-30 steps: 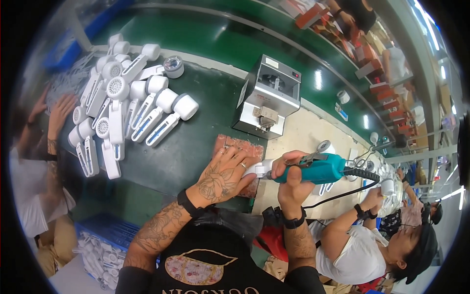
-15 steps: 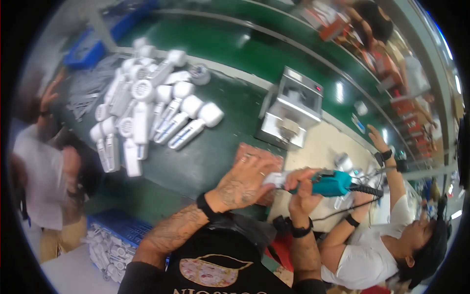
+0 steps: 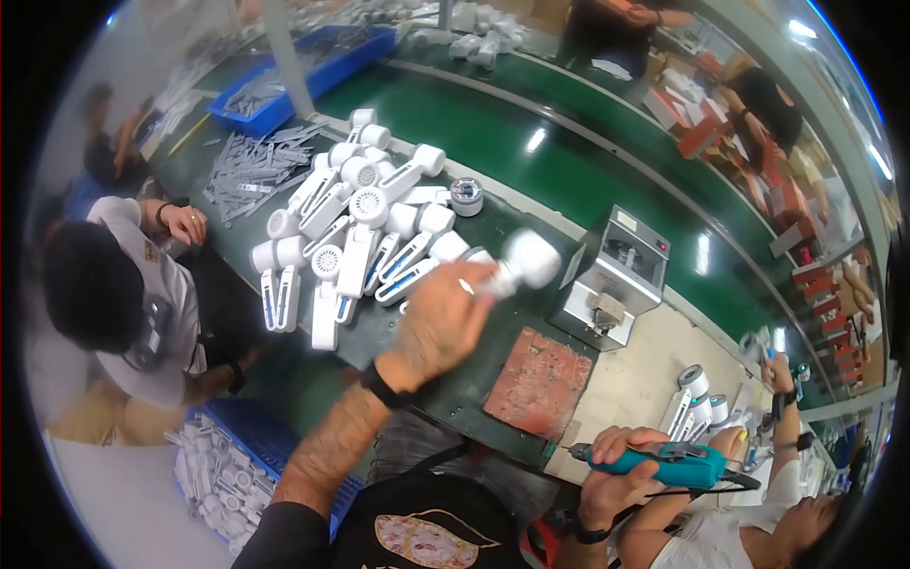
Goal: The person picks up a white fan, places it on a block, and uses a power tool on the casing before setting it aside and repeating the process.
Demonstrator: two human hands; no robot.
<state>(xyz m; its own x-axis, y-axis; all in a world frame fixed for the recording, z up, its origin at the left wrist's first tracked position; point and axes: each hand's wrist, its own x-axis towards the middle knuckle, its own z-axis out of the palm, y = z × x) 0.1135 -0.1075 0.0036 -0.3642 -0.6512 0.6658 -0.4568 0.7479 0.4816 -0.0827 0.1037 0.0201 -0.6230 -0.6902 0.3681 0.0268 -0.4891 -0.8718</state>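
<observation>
the surface i look down on is a dark green desk [image 3: 463, 391], with a cream board [image 3: 637, 375] along its right part and a worn brick-red pad [image 3: 537, 384] lying just left of that board. past the desk runs a glossy green belt [image 3: 493, 119] reflecting lamps, and i see co-workers on both sides. for writing, i find a pale label [image 3: 627, 222] on top of the grey machine [image 3: 626, 270], too small to read from here; lettering on the black shirt [image 3: 455, 498] is cut off by the lower edge. i have the left hand [image 3: 438, 321] with its grip closed around the handle of a white fan [image 3: 531, 258], blurred, raised over the desk beside the pile of fans [image 3: 368, 206]. the right hand [image 3: 605, 493] keeps its grip wrapped around a teal screwdriver [image 3: 678, 467], tip pointing left, well apart from the held fan.
</observation>
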